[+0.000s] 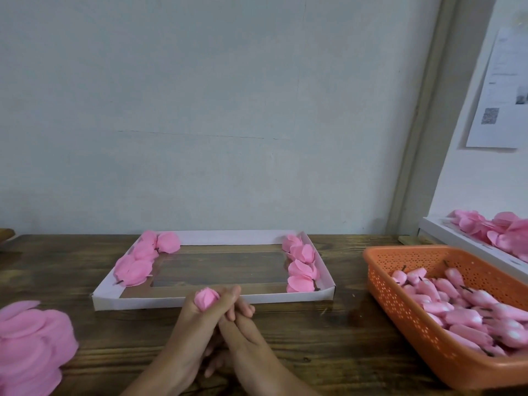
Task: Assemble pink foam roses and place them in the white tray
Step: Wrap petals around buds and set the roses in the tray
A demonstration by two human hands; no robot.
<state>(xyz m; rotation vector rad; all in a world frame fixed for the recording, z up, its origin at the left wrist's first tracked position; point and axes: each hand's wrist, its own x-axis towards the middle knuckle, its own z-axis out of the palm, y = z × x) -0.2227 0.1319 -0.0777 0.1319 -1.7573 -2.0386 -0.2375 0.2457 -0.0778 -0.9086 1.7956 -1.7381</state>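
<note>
A person's left hand is clamped on a pink foam rose bud at the middle of a wooden table, just on the near side of the white tray. The bud stands with its long axis running roughly 6 to 12 o'clock. Its rounded tip points to 12, toward the tray, and its lower end is buried in the curled fingers. The left forearm enters from 7 o'clock. The right hand comes in from 5 o'clock and presses against the left hand's fingers; whether it grips anything cannot be told. Finished roses line the tray's 9 o'clock side and its 3 o'clock side. An orange basket of buds sits at 3 o'clock, and loose pink petals are heaped at 8 o'clock.
</note>
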